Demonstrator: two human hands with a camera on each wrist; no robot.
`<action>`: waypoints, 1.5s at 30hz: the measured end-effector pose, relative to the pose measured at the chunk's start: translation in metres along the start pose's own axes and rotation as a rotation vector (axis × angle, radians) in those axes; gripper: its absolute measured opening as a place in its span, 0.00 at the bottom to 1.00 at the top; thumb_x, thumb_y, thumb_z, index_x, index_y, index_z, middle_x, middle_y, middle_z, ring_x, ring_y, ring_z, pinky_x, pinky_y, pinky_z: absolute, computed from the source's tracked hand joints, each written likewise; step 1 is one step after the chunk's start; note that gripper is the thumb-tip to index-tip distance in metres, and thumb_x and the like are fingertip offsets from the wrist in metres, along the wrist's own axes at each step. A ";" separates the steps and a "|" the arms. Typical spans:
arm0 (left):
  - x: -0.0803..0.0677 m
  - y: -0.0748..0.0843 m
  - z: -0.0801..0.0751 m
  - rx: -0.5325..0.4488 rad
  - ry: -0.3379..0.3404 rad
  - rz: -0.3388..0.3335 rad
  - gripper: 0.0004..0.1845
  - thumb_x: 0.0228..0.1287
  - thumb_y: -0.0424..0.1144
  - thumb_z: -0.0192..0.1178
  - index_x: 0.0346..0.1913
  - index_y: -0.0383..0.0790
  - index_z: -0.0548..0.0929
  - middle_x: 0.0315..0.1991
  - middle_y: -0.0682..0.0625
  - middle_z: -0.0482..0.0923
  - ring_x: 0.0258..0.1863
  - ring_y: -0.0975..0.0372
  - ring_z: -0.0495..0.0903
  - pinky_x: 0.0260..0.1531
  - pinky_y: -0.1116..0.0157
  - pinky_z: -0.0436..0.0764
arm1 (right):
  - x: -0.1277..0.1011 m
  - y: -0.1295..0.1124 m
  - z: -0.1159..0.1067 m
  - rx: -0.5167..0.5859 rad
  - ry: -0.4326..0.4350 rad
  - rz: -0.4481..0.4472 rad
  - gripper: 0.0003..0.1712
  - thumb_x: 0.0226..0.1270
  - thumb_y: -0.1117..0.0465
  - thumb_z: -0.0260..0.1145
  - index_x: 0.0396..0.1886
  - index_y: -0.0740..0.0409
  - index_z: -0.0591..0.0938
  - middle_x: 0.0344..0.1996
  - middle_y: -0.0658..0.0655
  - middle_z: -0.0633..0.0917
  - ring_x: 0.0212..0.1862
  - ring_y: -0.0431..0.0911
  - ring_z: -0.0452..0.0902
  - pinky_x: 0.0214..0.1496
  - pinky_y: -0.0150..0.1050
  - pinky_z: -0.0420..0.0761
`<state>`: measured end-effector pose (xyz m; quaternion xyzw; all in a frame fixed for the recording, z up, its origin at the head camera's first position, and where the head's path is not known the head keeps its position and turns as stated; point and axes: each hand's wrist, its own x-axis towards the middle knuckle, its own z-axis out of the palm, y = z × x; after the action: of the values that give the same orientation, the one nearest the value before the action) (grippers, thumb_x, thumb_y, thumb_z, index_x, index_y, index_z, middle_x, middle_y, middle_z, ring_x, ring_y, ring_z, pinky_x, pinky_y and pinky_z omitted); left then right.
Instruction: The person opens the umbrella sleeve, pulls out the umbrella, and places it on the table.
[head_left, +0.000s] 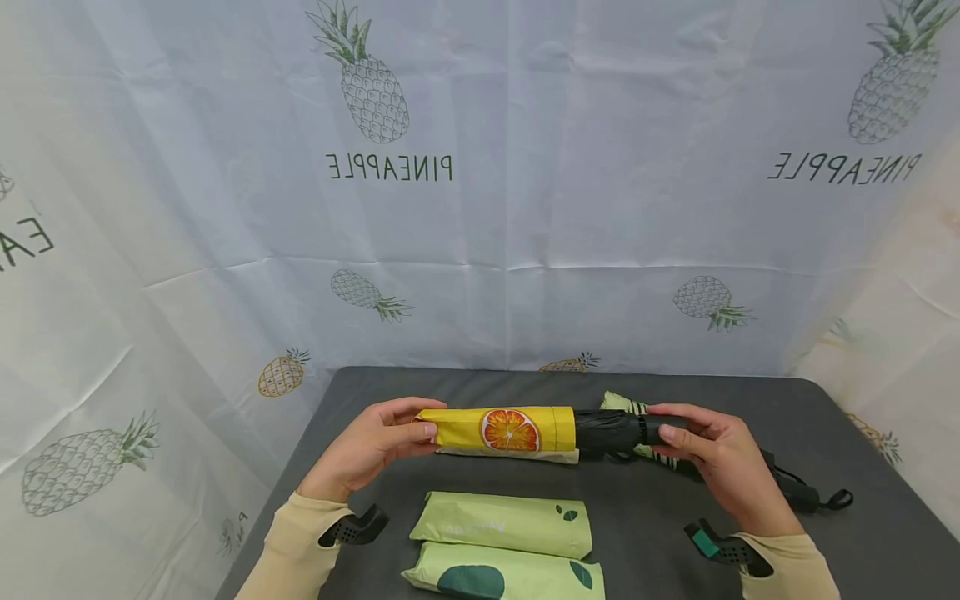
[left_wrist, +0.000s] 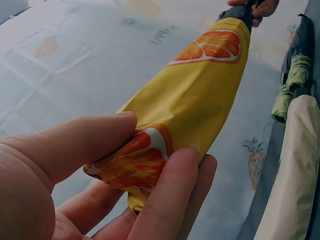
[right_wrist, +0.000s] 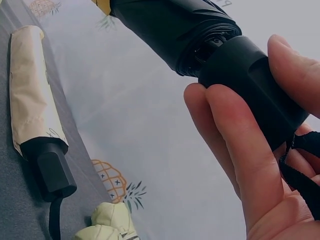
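A folded black umbrella lies partly inside a yellow sleeve printed with orange slices. My left hand pinches the sleeve's far end between thumb and fingers, as the left wrist view shows close up. Around the black handle curl the thumb and fingers of my right hand. A wrist strap hangs from that handle. The yellow sleeve is held above the table, and the umbrella's covered part is hidden in it.
Two light green sleeves with leaf prints lie side by side at the table's front. Behind the held umbrella lie a cream-covered umbrella and a green striped one. A black handle with a strap is right on the grey table.
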<state>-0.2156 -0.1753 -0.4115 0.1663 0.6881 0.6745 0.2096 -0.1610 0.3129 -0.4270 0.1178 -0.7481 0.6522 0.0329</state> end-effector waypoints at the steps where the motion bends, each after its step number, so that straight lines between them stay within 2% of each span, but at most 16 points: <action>1: 0.000 0.000 0.000 -0.001 0.000 0.000 0.31 0.76 0.37 0.69 0.76 0.30 0.74 0.64 0.45 0.81 0.58 0.55 0.87 0.61 0.58 0.90 | 0.000 0.000 -0.001 -0.002 0.003 0.002 0.22 0.83 0.67 0.64 0.71 0.71 0.80 0.55 0.40 0.90 0.51 0.39 0.91 0.52 0.35 0.93; 10: 0.001 0.000 0.000 -0.007 -0.001 -0.009 0.33 0.77 0.37 0.68 0.77 0.27 0.71 0.64 0.46 0.81 0.58 0.55 0.87 0.61 0.59 0.90 | -0.002 0.000 -0.007 0.029 0.004 -0.008 0.21 0.83 0.69 0.63 0.70 0.68 0.81 0.55 0.40 0.90 0.50 0.39 0.92 0.52 0.34 0.93; 18: 0.000 0.000 0.000 -0.001 0.003 -0.016 0.30 0.77 0.37 0.69 0.76 0.31 0.75 0.64 0.46 0.80 0.58 0.55 0.87 0.61 0.59 0.90 | 0.000 0.000 -0.010 0.058 -0.017 -0.026 0.20 0.83 0.70 0.62 0.69 0.63 0.83 0.55 0.39 0.90 0.52 0.38 0.91 0.53 0.36 0.93; 26: 0.000 0.000 -0.001 -0.004 0.008 -0.011 0.29 0.77 0.37 0.68 0.75 0.31 0.76 0.64 0.46 0.81 0.58 0.55 0.87 0.62 0.57 0.90 | -0.002 0.001 -0.012 0.064 -0.006 -0.040 0.20 0.83 0.70 0.61 0.69 0.66 0.83 0.55 0.40 0.90 0.51 0.38 0.92 0.53 0.36 0.93; 38: 0.000 0.000 -0.003 -0.002 0.011 -0.011 0.31 0.77 0.37 0.68 0.76 0.29 0.73 0.65 0.46 0.81 0.58 0.55 0.87 0.62 0.58 0.90 | -0.003 0.002 -0.021 0.102 -0.019 -0.057 0.21 0.83 0.72 0.59 0.69 0.60 0.84 0.57 0.42 0.90 0.54 0.38 0.91 0.54 0.37 0.93; 45: 0.000 0.000 -0.006 0.001 0.012 -0.015 0.31 0.77 0.37 0.68 0.77 0.29 0.73 0.65 0.46 0.80 0.59 0.55 0.87 0.62 0.57 0.90 | -0.004 0.002 -0.024 0.117 -0.028 -0.065 0.21 0.83 0.74 0.58 0.69 0.61 0.84 0.58 0.43 0.90 0.55 0.38 0.91 0.54 0.38 0.93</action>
<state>-0.2183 -0.1803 -0.4116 0.1572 0.6909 0.6737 0.2101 -0.1604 0.3371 -0.4258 0.1528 -0.7049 0.6917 0.0366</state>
